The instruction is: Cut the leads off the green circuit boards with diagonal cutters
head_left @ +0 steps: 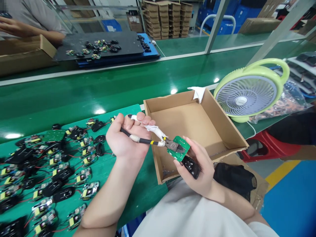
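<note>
One green circuit board (179, 140) appears to be in the middle of the work, and it is located over the near part of the cardboard box (228, 131). The right hand (201, 171) grasps this board by its edge, together with a black case (192, 168) below it. The left hand (130, 141), palm upward, is closed around the taped handles of the cutting pliers (171, 144), whose jaws lie against the board; whether they bite something, I cannot tell. Small dark bits (169, 172) in the near left corner of the box are perhaps cut ends, so some cutting is probably done. Many wired boards (90, 190) lie on the green mat (105, 171) at left, but which of them are finished is not possible to say.

A white cloth (198, 93) hangs on the far right corner of the box. Farther right stand a green fan (240, 100) and a plastic bag (286, 98), with a red stool (256, 144) lower down. On the far bench, a black panel (128, 46) carries more parts, and a co-worker's hand (12, 26) is at far left. Behind, stacked cartons (168, 19) stand near blue crates (207, 14)
</note>
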### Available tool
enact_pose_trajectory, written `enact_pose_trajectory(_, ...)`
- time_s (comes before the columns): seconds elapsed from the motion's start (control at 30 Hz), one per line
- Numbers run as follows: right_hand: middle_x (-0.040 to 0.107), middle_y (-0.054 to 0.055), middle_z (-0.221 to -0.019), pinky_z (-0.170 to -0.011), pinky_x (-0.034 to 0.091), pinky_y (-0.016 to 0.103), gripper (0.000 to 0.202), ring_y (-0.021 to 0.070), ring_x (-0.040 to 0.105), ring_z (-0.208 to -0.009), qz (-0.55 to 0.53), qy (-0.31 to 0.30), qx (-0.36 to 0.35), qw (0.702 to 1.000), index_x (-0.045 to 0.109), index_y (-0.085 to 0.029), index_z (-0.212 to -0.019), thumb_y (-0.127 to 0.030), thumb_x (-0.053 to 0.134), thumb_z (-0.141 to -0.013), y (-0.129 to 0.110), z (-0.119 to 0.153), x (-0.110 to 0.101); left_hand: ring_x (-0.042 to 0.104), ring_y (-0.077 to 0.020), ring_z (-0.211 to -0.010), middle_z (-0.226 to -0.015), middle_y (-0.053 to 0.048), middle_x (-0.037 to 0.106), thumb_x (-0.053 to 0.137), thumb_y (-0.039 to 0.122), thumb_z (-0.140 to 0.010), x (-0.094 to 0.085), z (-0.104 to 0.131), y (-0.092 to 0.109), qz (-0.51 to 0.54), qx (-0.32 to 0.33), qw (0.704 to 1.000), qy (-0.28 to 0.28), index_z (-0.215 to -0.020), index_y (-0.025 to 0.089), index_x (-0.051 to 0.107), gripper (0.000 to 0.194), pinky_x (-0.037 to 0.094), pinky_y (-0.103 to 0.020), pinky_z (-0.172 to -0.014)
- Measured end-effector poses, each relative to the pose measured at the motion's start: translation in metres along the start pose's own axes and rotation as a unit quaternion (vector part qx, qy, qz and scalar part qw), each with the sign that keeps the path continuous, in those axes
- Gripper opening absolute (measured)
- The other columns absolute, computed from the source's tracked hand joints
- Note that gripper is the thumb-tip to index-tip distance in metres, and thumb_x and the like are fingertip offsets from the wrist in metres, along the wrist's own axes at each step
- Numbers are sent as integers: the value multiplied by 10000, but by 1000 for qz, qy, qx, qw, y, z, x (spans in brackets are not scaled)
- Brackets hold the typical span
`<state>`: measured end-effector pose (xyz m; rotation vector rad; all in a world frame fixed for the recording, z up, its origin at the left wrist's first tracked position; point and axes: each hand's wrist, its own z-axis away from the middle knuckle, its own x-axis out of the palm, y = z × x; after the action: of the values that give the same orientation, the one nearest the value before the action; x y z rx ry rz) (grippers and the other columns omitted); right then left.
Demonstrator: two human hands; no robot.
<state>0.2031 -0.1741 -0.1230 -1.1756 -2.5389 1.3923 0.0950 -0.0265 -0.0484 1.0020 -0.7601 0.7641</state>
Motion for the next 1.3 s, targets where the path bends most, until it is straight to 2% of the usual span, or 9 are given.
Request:
enact_pose_trajectory(0.1, 668, 159, -1310, -951, 648, 441, 654, 307, 705, -1150, -2, -6, -8, 1000, 527, -241, -1465, -146, 723, -848, -1, -1, 0, 379, -102, -479, -591, -16, 329, 301, 304, -998, 1, -2, -1, 5, -10, 1000, 15, -646, 190, 101, 421, 389, -228, -456)
enact_pose_trajectory(0.3, 681, 157, -1292, -969, 642, 424, 679, 299, 701, -1152, 11, -11, -49, 999, 527, -218, -1462, -124, 735, -823, -1, -4, 0, 327, -90, -446, -574, -3, 310, 271, 303, -1014, 4, -3, 4, 12, -11, 1000, 20, -672, 203, 87, 401, 344, -214, -419)
enact_pose_trajectory(0.47, 674, 152, -1302, -972, 638, 439, 663, 301, 702, -1152, 7, -9, -25, 1000, 530, -237, -1459, -135, 723, -833, -1, -4, 1, 415, -99, -471, -587, -15, 372, 314, 359, -1018, 5, -1, 6, 37, -15, 999, -3, -675, 208, 110, 427, 418, -223, -455)
enact_pose_trajectory(0.57, 668, 151, -1308, -971, 637, 440, 646, 300, 703, -1152, -9, -8, 0, 1000, 537, -247, -1457, -144, 722, -846, -1, -3, 1, 513, -131, -553, -648, -54, 466, 352, 418, -1004, 2, 0, 5, 51, -17, 998, -23, -653, 203, 166, 452, 502, -266, -528)
enact_pose_trajectory(0.67, 666, 152, -1307, -985, 629, 440, 645, 299, 701, -1156, -21, -8, 11, 1000, 544, -245, -1454, -135, 725, -845, -2, -3, 1, 535, -145, -597, -679, -69, 494, 343, 422, -1003, 0, 0, 4, 41, -26, 998, -32, -628, 188, 220, 459, 524, -293, -563)
enact_pose_trajectory(0.83, 673, 149, -1299, -965, 637, 428, 629, 297, 707, -1144, -23, -1, 8, 1000, 548, -236, -1449, -152, 724, -852, -1, -2, 0, 494, -124, -557, -655, -62, 471, 299, 371, -1015, 0, -1, 0, 22, -21, 999, -23, -597, 177, 217, 468, 493, -269, -541)
enact_pose_trajectory(1.13, 668, 165, -1302, -983, 630, 426, 653, 291, 700, -1154, -13, -7, -11, 1000, 542, -218, -1456, -128, 727, -836, -1, -2, 0, 378, -91, -460, -570, -3, 314, 257, 290, -1012, 0, -4, -4, 27, -37, 999, 4, -633, 197, 109, 417, 380, -216, -451)
enact_pose_trajectory(1.3, 662, 180, -1302, -1007, 615, 404, 665, 287, 690, -1175, -8, -14, -18, 1000, 540, -187, -1460, -109, 732, -829, 0, -3, 0, 413, -97, -455, -566, -7, 368, 258, 358, -1028, 1, -2, 3, 38, -23, 999, -2, -651, 206, 117, 430, 394, -226, -445)
